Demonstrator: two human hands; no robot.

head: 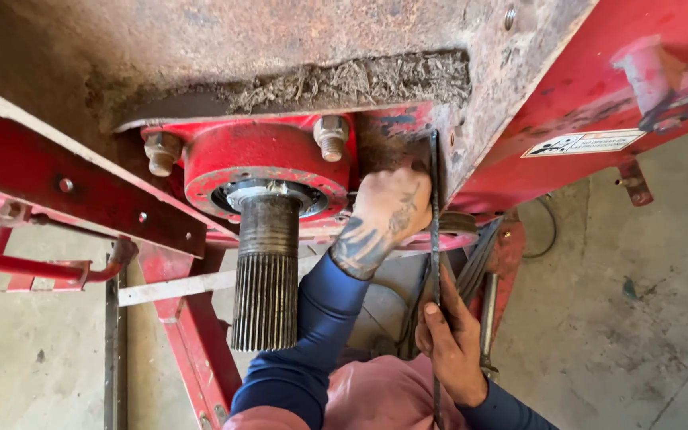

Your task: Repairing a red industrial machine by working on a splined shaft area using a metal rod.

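At the far left, red frame tubes (25, 267) are seen below a rusted steel panel (201, 48). A red flanged bearing housing (268, 163) is bolted under that panel, with a nut (162, 151) at its left and another nut (331, 135) at its upper right. A dark splined shaft (265, 279) is seen projecting from the housing toward the camera. Just right of the housing, the left hand (388, 209) is reached up on a blue sleeve (312, 334), its fingers curled and pressed in against the red plate beside a clump of dried chaff (360, 80); what is pinched there cannot be told. Beside it, a thin dark metal bar (435, 231) is held upright, its upper end touching the plate edge. The right hand (450, 338) is closed around the bar's lower part. Farther right, a red side panel (599, 87) and the concrete floor (623, 318) are seen.
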